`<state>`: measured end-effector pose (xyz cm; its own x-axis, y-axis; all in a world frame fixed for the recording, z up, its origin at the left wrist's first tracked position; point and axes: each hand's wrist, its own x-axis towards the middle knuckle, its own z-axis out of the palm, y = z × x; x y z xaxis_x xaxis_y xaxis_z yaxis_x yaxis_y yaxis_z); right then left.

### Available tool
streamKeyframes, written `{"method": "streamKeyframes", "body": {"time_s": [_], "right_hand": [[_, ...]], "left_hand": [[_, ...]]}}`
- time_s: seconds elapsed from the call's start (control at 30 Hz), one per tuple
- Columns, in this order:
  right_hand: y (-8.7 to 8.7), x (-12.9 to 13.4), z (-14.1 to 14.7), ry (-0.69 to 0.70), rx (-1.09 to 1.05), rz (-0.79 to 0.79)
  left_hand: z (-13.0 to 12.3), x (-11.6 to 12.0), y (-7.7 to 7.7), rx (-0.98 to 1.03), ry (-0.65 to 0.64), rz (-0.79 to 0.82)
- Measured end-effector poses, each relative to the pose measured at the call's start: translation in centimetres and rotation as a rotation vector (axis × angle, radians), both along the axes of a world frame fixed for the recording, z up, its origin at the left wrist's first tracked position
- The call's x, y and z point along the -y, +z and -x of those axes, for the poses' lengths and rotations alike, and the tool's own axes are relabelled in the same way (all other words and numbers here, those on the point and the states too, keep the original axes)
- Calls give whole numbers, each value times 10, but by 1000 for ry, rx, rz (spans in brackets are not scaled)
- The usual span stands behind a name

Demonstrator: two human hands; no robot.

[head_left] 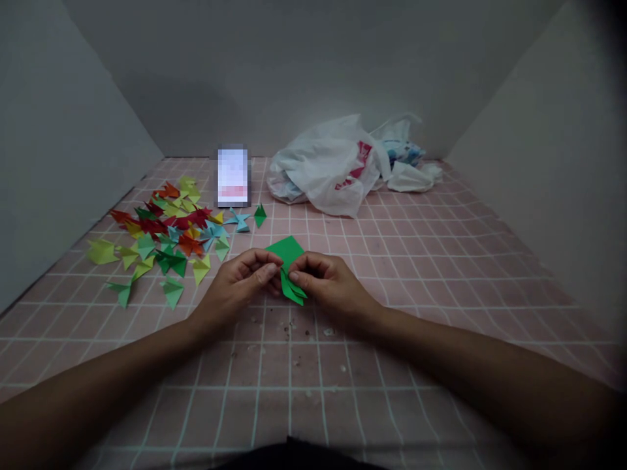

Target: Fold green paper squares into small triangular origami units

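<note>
A bright green piece of folded origami paper (pixel 287 249) is held between both hands, above the middle of the pink checked cloth. My left hand (pixel 249 274) pinches its left side between thumb and fingers. On the other side, my right hand (pixel 326 277) is closed on the paper, its thumb pressing near the centre. Loose folded flaps point down toward me between the two hands. Part of the paper is hidden behind my fingers. A pile of small folded paper pieces (pixel 171 260) in red, orange, yellow, green and blue lies to the left.
A phone with a blurred screen (pixel 232 175) stands upright at the back. White plastic bags (pixel 318 163) lie crumpled behind and to the right. Grey walls rise on three sides. Small crumbs or marks dot the checked cloth (pixel 416 261) in front of my hands.
</note>
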<state>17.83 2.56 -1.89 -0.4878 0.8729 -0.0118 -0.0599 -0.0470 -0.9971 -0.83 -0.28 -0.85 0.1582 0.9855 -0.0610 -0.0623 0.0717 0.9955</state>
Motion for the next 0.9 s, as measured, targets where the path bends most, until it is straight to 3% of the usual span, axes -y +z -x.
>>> {"method": "streamKeyframes", "body": {"time_s": [0.47,0.9], "right_hand": [[0,1,0,-18,46,-38],[1,1,0,-23,117,-118]], "left_hand": [[-2,1,0,30,-22,165],[-1,0,0,-21,-16,153]]}}
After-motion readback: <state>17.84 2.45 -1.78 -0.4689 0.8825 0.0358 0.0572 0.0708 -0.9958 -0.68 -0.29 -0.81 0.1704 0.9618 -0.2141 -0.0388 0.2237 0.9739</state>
